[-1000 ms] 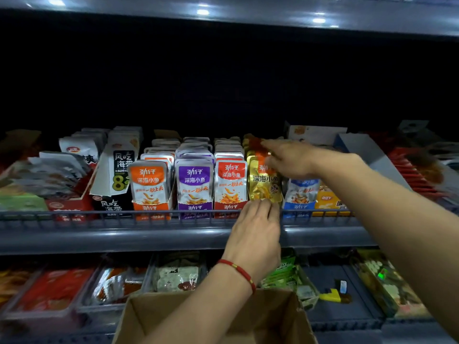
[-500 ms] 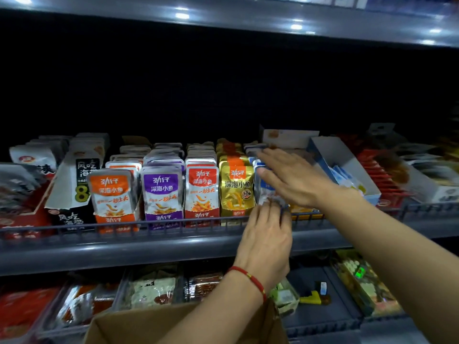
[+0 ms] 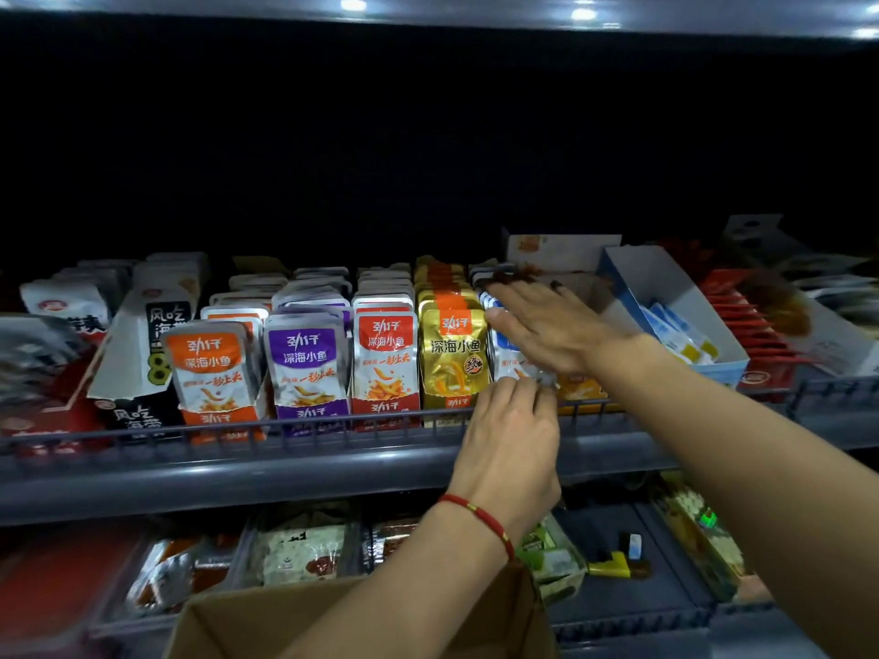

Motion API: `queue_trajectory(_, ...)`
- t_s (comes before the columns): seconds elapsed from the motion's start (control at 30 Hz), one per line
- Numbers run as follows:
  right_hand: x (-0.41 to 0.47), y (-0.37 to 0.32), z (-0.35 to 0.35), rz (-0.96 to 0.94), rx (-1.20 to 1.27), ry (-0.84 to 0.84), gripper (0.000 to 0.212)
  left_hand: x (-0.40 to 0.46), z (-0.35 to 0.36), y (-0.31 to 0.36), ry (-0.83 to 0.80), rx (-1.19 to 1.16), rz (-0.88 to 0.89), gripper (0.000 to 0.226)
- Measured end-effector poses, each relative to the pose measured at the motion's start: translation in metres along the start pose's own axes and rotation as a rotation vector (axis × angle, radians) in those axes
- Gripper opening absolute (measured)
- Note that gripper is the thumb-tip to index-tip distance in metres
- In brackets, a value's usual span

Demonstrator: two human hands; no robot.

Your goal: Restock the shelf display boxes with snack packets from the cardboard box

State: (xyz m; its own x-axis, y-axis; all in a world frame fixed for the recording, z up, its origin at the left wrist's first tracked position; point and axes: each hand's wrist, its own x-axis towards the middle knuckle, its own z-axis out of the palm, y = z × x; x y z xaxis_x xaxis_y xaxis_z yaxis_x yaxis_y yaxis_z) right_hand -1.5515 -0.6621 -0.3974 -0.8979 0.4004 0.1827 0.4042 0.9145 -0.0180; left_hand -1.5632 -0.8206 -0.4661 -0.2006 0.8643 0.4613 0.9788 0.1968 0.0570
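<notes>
Head view, progress: the orange packets (image 3: 214,368), purple packets (image 3: 307,368), red packets (image 3: 385,363) and gold packets (image 3: 452,359) stand packed in full upright rows behind the shelf rail (image 3: 285,432); I judge these rows restocked.
Head view, in hand: the blue packets (image 3: 506,359), just right of the gold row, are being settled.
Right hand (image 3: 547,325): fingers straight and spread, lying flat over the tops of the blue row.
Left hand (image 3: 511,435): fingertips at the front blue packet's lower edge; pinching or only touching, I cannot tell.
Left to do: the blue-and-white display box (image 3: 713,335) further right looks barely filled.
Cardboard box (image 3: 228,625): open, at the bottom edge, below the left arm; contents hidden.
Change: half a second ago the hands held nearly this same pose; a second ago the right hand was over the gold row.
</notes>
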Motion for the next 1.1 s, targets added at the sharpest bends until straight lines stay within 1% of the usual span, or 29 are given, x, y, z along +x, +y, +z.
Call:
queue_trajectory(0.27,-0.006,0.003,0.003,-0.037,0.002,0.023,0.057,0.005,-0.002,0.003,0.037,-0.038,-0.041,0.061)
queue_trajectory(0.47,0.003,0.004,0.007,-0.072,-0.092,0.073,0.059,0.002,-0.007,0.007,-0.036,0.008,-0.034,0.066)
queue_trajectory(0.53,0.005,0.003,0.007,-0.078,-0.097,0.073,0.059,0.002,-0.008,0.006,-0.037,0.007,-0.039,0.067)
queue_trajectory(0.67,0.004,0.006,0.003,-0.055,0.02,0.05,0.06,0.001,-0.009,0.005,-0.041,0.028,-0.027,0.07)
queue_trajectory(0.83,-0.009,0.005,-0.009,-0.035,0.198,0.152,0.055,-0.01,-0.008,0.005,-0.011,0.029,-0.009,0.071)
queue_trajectory(1.0,-0.021,0.007,-0.016,0.016,0.299,0.209,0.051,-0.024,-0.018,-0.001,0.041,-0.057,-0.01,0.055)
queue_trajectory(1.07,-0.03,0.008,-0.013,0.008,0.314,0.272,0.05,-0.038,-0.027,-0.007,0.046,-0.105,-0.037,0.048)
queue_trajectory(1.1,-0.033,0.011,-0.011,0.002,0.307,0.34,0.05,-0.044,-0.032,-0.01,0.054,-0.167,-0.066,0.044)
